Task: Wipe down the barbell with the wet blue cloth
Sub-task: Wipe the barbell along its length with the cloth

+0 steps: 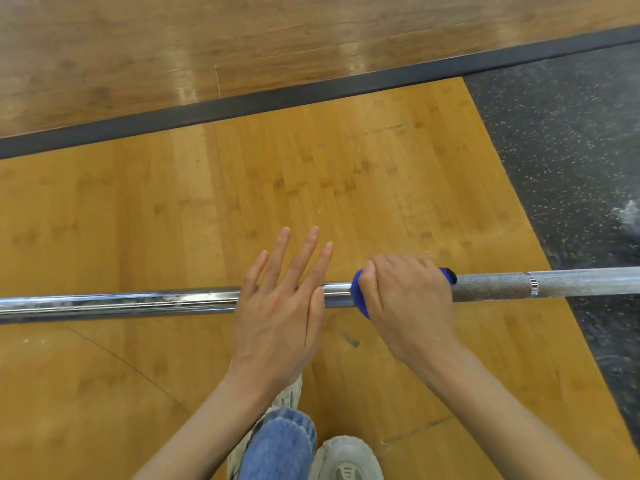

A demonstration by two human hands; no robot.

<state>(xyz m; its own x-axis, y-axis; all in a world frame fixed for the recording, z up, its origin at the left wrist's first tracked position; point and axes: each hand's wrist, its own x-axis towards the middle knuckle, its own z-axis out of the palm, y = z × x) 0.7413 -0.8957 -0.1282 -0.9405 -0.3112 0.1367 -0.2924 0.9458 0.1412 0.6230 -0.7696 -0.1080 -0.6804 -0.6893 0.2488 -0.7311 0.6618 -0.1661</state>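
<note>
Bright, even overhead light. Glare patches sit on the floorboards (194, 64) beyond the bar (138, 301), which shows streaky highlights. Edges bow; slight motion blur throughout.

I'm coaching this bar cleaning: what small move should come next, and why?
Probably slide the right hand, closed around the blue cloth on the barbell, rightward onto the dull, rough-looking knurled section; the left hand rests open on the bar.

We stand on a golden wood platform (311, 188) edged by a dark strip (311, 93), with browner glossy wood floor (173, 46) beyond it catching pale light glare, and black speckled rubber matting (571, 150) along our right side.
</note>
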